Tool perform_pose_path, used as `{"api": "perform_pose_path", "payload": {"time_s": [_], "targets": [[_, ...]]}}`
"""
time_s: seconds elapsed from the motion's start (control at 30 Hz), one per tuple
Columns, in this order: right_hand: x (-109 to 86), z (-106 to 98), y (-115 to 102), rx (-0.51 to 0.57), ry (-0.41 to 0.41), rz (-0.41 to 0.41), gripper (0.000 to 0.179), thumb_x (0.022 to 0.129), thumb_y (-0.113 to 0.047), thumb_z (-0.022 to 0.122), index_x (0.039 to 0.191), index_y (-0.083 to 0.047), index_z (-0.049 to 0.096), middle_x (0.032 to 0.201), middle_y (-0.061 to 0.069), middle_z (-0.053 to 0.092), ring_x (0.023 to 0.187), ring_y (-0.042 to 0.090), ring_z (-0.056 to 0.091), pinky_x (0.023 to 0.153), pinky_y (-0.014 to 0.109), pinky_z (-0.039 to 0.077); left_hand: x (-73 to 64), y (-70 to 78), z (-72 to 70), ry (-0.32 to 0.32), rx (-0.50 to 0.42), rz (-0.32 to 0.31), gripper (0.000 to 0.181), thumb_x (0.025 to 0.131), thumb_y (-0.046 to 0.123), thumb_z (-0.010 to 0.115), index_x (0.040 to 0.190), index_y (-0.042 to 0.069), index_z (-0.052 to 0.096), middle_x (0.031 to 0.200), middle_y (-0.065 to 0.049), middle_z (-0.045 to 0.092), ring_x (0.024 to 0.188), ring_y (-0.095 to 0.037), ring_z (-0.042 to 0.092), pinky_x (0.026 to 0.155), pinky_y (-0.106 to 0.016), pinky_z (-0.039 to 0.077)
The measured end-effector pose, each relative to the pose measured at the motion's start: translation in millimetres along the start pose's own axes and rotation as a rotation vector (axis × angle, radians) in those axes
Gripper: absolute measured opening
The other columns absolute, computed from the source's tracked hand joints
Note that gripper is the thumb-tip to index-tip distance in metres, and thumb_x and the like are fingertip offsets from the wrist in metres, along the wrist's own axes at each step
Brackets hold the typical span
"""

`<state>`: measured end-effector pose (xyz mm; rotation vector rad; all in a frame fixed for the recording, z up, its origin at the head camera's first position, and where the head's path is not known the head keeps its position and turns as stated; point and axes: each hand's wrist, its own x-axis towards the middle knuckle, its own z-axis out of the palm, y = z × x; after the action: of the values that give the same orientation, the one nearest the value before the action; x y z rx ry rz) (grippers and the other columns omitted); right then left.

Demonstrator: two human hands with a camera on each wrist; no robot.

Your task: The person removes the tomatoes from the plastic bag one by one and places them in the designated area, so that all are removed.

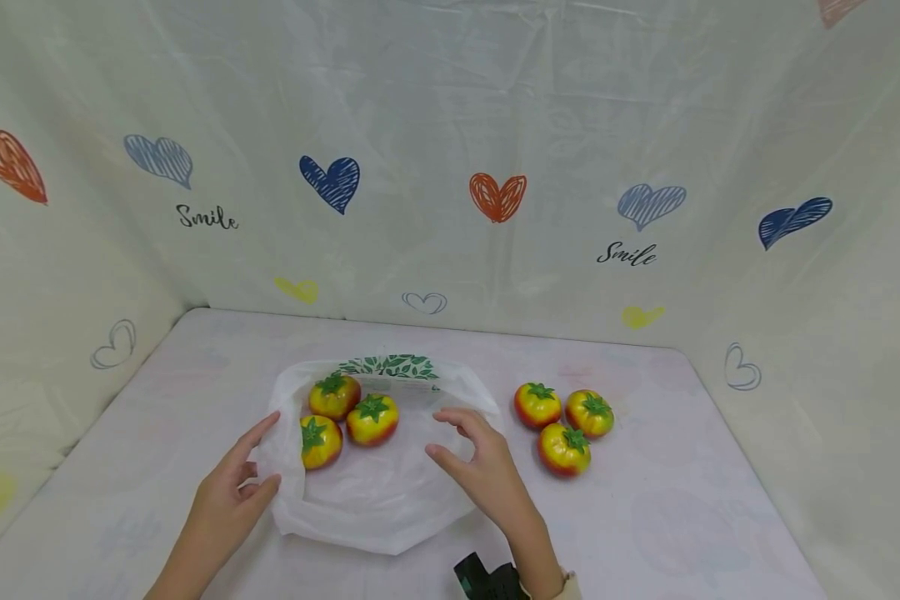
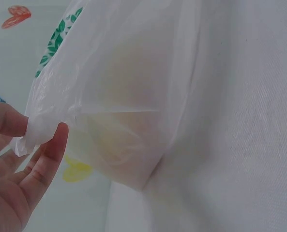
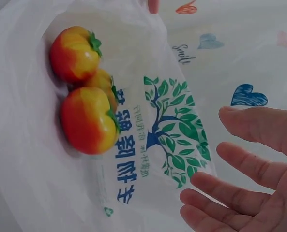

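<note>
A white plastic bag [image 1: 375, 508] printed with a green tree lies with its mouth spread wide. Inside, toward its left side, are three shiny yellow-red tomatoes [image 1: 372, 419] with green leafy tops; the right wrist view shows these tomatoes [image 3: 90, 121] close together. My left hand [image 1: 228, 492] holds the bag's left rim, and in the left wrist view the plastic passes between that hand's [image 2: 24, 169] thumb and fingers. Over the right part of the bag's mouth is my right hand [image 1: 483, 467]. Its fingers [image 3: 240, 193] are spread and relaxed, with nothing held.
Three more tomatoes [image 1: 564, 450] stand in a cluster on the table [image 1: 690, 467], right of the bag. A white curtain [image 1: 450, 100] with printed hearts hangs behind and beside the table. A black device [image 1: 491, 579] sits at the right wrist.
</note>
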<state>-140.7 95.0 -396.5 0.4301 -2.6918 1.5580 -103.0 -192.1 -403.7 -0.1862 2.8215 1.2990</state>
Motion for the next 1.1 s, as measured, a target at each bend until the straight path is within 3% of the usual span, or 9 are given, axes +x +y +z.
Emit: {"api": "perform_pose_path", "payload": {"time_s": [0.43,0.9,1.1], "targets": [[19.9,10,1,0.004,-0.124,0.031,0.048,0.086,-0.031,0.065,0.127,-0.01,0.053,0.13,0.01,0.052,0.118,0.033,0.048,0.097,0.053,0.042,-0.6,0.4,0.5,0.018,-0.017,0.03,0.076,0.084,0.002,0.059,0.148,0.022,0.023,0.147,-0.016,0.032,0.097,-0.026,0.054,0.074,-0.025,0.055],[36.7,26,3,0.021,-0.189,0.057,0.051,0.085,-0.024,0.066,0.131,-0.007,0.051,0.133,0.013,0.05,0.119,0.035,0.048,0.098,0.05,0.042,-0.8,0.5,-0.5,0.015,-0.004,0.026,0.075,0.084,0.003,0.059,0.148,0.021,0.024,0.146,-0.016,0.033,0.095,-0.025,0.054,0.072,-0.021,0.054],[46.8,34,4,0.019,-0.214,0.026,0.052,0.086,-0.025,0.065,0.131,-0.004,0.05,0.133,0.012,0.05,0.121,0.033,0.047,0.099,0.047,0.043,-1.5,-2.6,-0.8,0.039,-0.009,0.077,0.075,0.083,-0.001,0.061,0.147,0.018,0.027,0.143,-0.02,0.035,0.095,-0.027,0.056,0.071,-0.021,0.053]]}}
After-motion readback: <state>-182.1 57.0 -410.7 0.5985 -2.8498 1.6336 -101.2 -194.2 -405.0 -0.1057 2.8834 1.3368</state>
